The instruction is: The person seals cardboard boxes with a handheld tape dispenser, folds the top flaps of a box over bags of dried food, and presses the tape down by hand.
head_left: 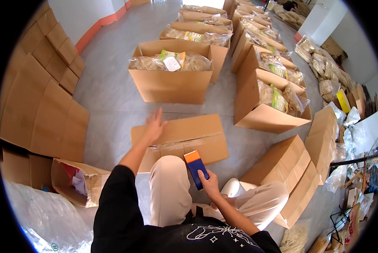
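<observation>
A closed brown cardboard box [193, 126] lies on the floor in front of my knees, with a seam running across its upper side. My left hand [155, 125] is over the left part of this box, fingers stretched out and holding nothing; I cannot tell whether it touches the cardboard. In my right hand [209, 182] is a flat, oblong dark-blue object with an orange end [194, 168], its exact kind unclear. The orange end points away from me, near the box's front edge and beside my left knee.
Open cartons [172, 86] of clear bags stand ahead in two rows. Stacked cartons [41, 109] line the left side, near an open box [69, 181] with papers and plastic wrap [50, 215]. Closed boxes [281, 164] stand right; beyond them lie filled bags [324, 67] and clutter.
</observation>
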### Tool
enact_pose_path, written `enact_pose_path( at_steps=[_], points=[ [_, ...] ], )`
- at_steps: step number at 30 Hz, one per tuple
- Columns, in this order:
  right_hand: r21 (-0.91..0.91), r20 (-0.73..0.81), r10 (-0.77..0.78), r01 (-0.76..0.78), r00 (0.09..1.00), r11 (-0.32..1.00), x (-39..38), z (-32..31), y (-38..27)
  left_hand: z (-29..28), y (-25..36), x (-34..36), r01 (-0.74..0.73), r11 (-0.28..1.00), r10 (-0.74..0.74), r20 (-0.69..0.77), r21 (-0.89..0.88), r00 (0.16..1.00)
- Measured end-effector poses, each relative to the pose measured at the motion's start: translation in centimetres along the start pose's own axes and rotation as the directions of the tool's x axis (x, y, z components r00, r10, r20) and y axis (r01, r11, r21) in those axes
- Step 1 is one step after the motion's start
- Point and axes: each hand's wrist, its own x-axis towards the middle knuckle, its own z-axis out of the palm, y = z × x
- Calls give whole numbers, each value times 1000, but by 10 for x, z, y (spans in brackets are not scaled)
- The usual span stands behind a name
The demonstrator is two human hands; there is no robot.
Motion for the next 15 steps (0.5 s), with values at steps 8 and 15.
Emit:
enact_pose_path(
  at_steps=[8,15],
  points=[
    [7,-11,-7,7,1000,1000,-7,7,2,-8,22,-15,112,945,-191,243,307,951],
    [-64,-63,-70,66,996,996,-5,3,6,16,25,-31,-10,951,37,-80,309,996]
  ],
)
